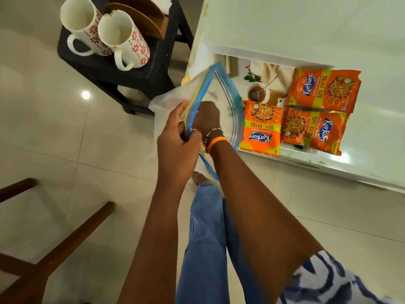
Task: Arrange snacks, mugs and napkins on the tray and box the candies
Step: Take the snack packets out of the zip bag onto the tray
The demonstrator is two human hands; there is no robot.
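Note:
A clear zip bag [221,88] with a blue and yellow seal hangs open at the table's near-left corner. My left hand [175,139] pinches its rim. My right hand [206,117] is pushed inside the bag past the wrist; what it holds is hidden. Three orange Kurkure snack packets [260,128] [324,91] [313,130] lie flat on a printed tray [269,84] on the white table. Two white mugs with red flowers [81,27] [125,40] stand on a black stool at upper left.
The white table [306,25] fills the upper right. The black stool [135,75] also carries a brown wooden holder [142,16]. A wooden chair frame [54,244] sits at lower left on the tiled floor. My legs in blue jeans are below.

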